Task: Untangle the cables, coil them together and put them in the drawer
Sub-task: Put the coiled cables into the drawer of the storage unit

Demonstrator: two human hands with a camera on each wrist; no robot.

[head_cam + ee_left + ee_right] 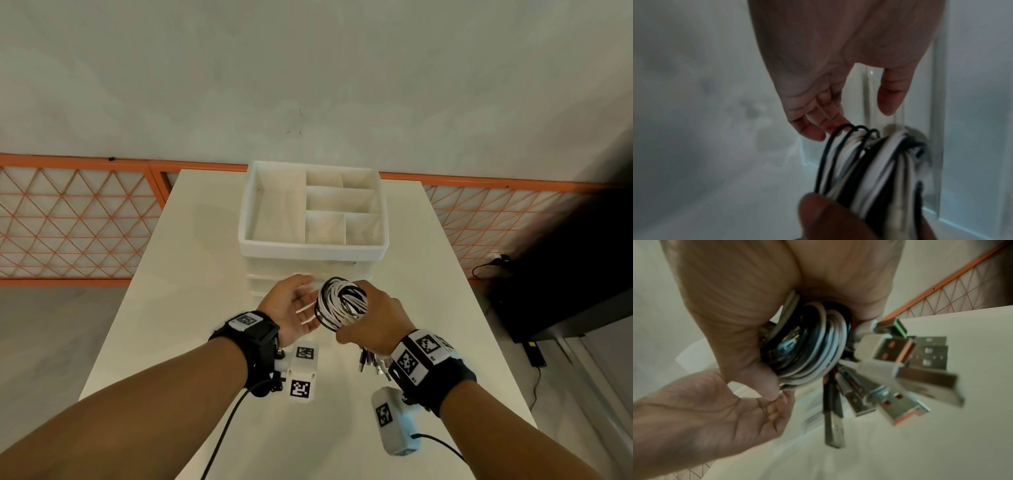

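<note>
White organizer (313,251) at far centre of white table (164,274): open top tray, six compartments, nothing visible in any; translucent drawers stacked under it, count unclear. One coil of cables (342,301), black and white strands wound in round loops, held above table near drawer fronts. Right hand (373,317) clamped round coil; flat metal USB plugs (900,369) fan out below fist. Left hand (291,308) just left of coil, palm up, fingers relaxed and apart, holding nothing.
</note>
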